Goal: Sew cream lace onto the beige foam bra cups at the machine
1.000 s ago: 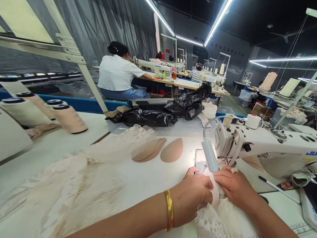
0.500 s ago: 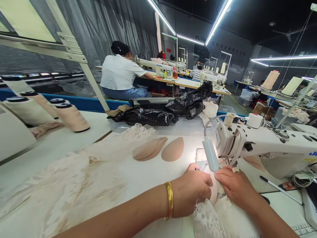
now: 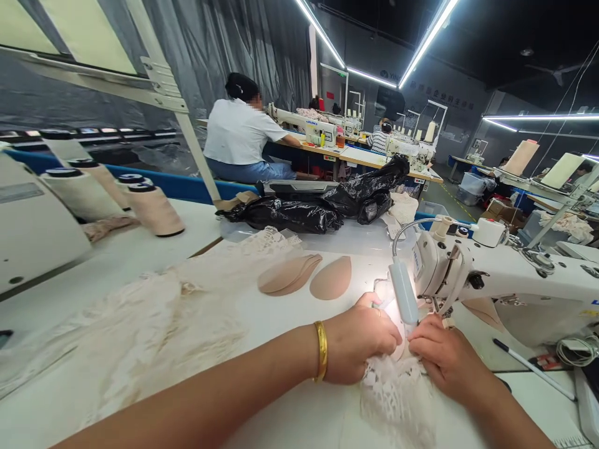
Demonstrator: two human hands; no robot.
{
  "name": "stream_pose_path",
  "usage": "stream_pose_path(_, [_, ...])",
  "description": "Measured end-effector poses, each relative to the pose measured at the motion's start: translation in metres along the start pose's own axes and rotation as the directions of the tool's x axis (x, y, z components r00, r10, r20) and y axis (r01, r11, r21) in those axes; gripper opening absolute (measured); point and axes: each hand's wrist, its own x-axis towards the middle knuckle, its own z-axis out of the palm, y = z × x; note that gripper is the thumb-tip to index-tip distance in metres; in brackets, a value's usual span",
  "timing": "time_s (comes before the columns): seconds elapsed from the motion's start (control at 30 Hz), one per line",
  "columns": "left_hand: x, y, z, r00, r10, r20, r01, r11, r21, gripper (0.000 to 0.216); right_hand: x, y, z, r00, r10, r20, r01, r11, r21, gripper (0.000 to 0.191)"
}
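Pinching lace [image 3: 397, 393] beside the sewing machine [image 3: 496, 274], left hand [image 3: 362, 340] curling over it, right hand [image 3: 444, 360] fingers pressing together on it.

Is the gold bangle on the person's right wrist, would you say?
No, the gold bangle sits on the wrist of the left hand; the right hand has a bare wrist.
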Motion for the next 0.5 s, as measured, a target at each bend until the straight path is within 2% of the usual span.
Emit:
stream_pose_path(0.2, [0.0024, 0.0045, -0.0011, 1.000, 0.014, -0.006, -0.013, 0.997, 0.074, 0.035, 0.0007, -0.0007, -0.0046, 1.000, 0.020, 0.018, -0.019, 0.999, -0.051, 0.029])
stream_pose_path(0.33, [0.0038, 0.0018, -0.0010, 1.000, -0.011, -0.021, 0.014, 0.993, 0.115, 0.034, -0.0015, 0.0038, -0.0017, 0.998, 0.048, -0.029, -0.051, 0.995, -0.087, 0.031])
stream_pose_path(0.5, [0.0057, -0.0021, -0.0021, 0.995, -0.045, -0.093, 0.055, 0.993, 0.107, 0.027, -0.0066, 0.0079, 0.0013, 0.987, 0.126, -0.103, -0.141, 0.977, -0.162, 0.034])
